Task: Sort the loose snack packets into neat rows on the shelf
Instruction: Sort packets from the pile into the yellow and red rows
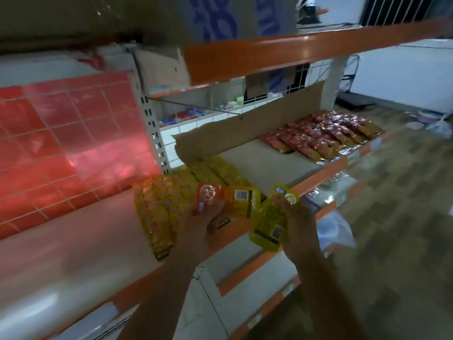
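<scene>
Left hand (196,231): fingers curled round the lower end of an orange-topped packet (220,200), held nearly flat just over the shelf's front edge, barcode side up.
Right hand (297,224): fingers and thumb pinching one side of a yellow packet (270,219), which is tilted and hangs just off the shelf's front edge.
Shelf (257,158): yellow rows (169,202) fill the left end, from the front edge back toward the cardboard (245,128). Red rows (323,136) sit at the far right end. A bare strip lies between the two.
Step in hand, as I judge it: laying both held packets into their rows, one hand at a time.
Which row: the yellow packet looks to belong with the yellow rows. The orange-topped one shows its back, and the blur hides its print, so I can't say which kind it is. Flip it and check before placing.
How to do it well: turn each packet face up, with its top matching its neighbours. Lay it lapped over the last packet in the line, sides flush. Slide it in low rather than dropping it.
Risk: the film looks slick, so a nudge could fan out the rows nearest the front edge.
Progress: two blocks stand sorted, with at least two packets left to place.
</scene>
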`<state>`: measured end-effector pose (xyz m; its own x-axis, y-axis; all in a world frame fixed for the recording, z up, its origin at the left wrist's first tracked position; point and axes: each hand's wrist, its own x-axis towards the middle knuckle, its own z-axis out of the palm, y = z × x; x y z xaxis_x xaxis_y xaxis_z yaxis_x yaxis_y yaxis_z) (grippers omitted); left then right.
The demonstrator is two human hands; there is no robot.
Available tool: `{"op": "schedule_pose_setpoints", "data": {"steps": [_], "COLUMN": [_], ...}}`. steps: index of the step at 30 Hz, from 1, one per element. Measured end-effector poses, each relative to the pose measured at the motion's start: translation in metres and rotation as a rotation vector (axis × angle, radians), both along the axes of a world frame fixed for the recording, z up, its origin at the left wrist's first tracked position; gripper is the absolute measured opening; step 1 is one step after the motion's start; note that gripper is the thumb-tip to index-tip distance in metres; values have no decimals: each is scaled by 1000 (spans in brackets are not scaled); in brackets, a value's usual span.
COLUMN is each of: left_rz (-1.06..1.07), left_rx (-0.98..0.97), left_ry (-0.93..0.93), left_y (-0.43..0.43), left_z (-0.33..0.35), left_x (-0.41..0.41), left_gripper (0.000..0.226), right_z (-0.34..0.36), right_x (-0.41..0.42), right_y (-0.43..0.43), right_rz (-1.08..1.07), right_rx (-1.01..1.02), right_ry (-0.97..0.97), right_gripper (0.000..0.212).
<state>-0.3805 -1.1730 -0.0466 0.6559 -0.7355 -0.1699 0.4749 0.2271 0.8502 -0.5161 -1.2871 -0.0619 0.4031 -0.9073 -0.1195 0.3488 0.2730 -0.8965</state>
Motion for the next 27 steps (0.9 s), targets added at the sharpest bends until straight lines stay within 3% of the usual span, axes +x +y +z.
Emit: {"op": "schedule_pose_setpoints", "data": {"steps": [6,12,15,17,18,21,24,27], "left_rz": [-193,-169,-155,-167,-185,-249,-220,-121], "left_rx": [-68,22,62,85,89,75,121,280], "left_ry": [148,272,286,277,287,313,262,227], "left_y": [-86,-183,-230,-261,-273,-300,-320,-337], "left_z": [6,9,10,6,4,4,4,2], "left_x": [-25,-24,-23,-17,-14,-6,0,8], "left_gripper": [13,13,9,35,39,11,17,16], "right_z": [-8,-1,9,12,13,17,18,16], "right_x": [-27,-31,-22,-13,-9,4,10,11], "right_y": [-64,-139,-175,-199,-211,-242,-266,-284], "right_rz": [-144,-46,18,56,71,103,118,170], "right_rx": [46,84,63,51,46,100,176,115], "right_ry": [73,164,266,314,315,201,55,119], "right_gripper": [21,46,47,53,53,32,27,22]}}
